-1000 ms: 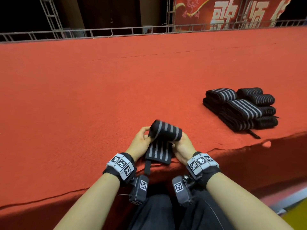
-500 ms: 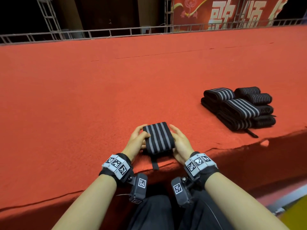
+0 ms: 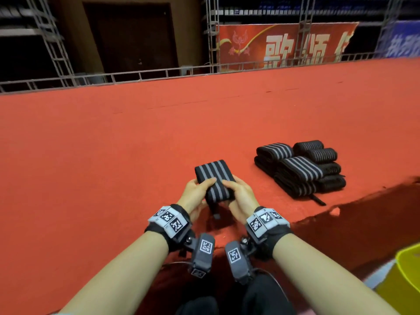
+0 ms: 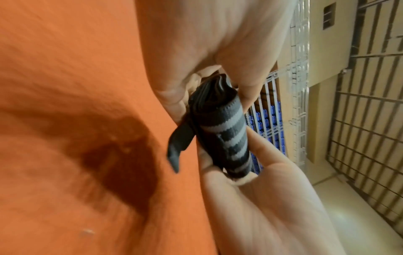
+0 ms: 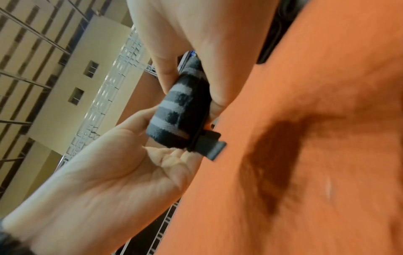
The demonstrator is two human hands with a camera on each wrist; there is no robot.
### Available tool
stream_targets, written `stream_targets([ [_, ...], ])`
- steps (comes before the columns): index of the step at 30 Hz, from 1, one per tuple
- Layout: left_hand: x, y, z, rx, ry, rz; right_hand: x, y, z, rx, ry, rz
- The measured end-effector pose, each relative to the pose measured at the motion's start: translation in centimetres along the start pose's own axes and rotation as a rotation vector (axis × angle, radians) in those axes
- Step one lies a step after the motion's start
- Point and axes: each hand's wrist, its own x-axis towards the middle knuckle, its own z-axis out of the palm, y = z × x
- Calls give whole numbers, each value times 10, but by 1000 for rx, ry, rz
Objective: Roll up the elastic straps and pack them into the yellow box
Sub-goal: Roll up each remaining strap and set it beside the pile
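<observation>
Currently both hands hold one rolled elastic strap point(image 3: 214, 181) just above the red carpeted platform point(image 3: 113, 155), near its front edge.

Left hand point(image 3: 195, 194): fingers curled under the roll, thumb laid across the top — grips the roll's left end. Left wrist view confirms: thumb and fingers pinch the roll point(image 4: 226, 131) from opposite sides.

Right hand point(image 3: 241, 196): same config on the right end, thumb on top, fingers wrapped beneath. Right wrist view shows the roll point(image 5: 181, 113) clamped between the two hands' fingers.

Strap: black w/ grey lengthwise stripes, wound into a flattened roll, long axis running away from the person. Narrow black tab point(image 3: 216, 211) hangs loose from the near end, not touching the carpet as far as can be told; also visible in both wrist views point(image 4: 179, 146) point(image 5: 209, 145). Shadow of roll and hands falls on the carpet below.

Pile of rolled straps point(image 3: 300, 169): approx. two layers, same black/grey pattern, lying on the platform to the right of the held roll, well apart from it. One loose tab sticks out at the pile's near side.

Yellow box point(image 3: 404, 276): only a corner visible at lower right, below platform level — contents not visible.

Background: metal truss railing point(image 3: 159, 73) along the platform's far edge, red banner point(image 3: 284, 45) behind it.
</observation>
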Motion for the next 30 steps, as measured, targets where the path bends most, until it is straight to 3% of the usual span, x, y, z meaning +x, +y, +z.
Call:
stream_targets([
  [7, 4, 16, 98, -53, -242, -61, 8, -83, -57, 12, 184, -202],
  [11, 14, 18, 154, -60, -361, -178, 18, -129, -97, -224, 302, -296],
  [17, 35, 16, 216, -67, -238, -184, 39, -178, -139, -541, 446, -291],
  [21, 42, 3, 228, -4, -160, -217, 52, -175, -157, -669, 582, -181],
  [24, 49, -7, 229, 105, -119, -255, 53, -166, -163, -776, 605, -123],
  [30, 56, -19, 228, 196, -121, -261, 57, -153, -168, -878, 672, -123],
])
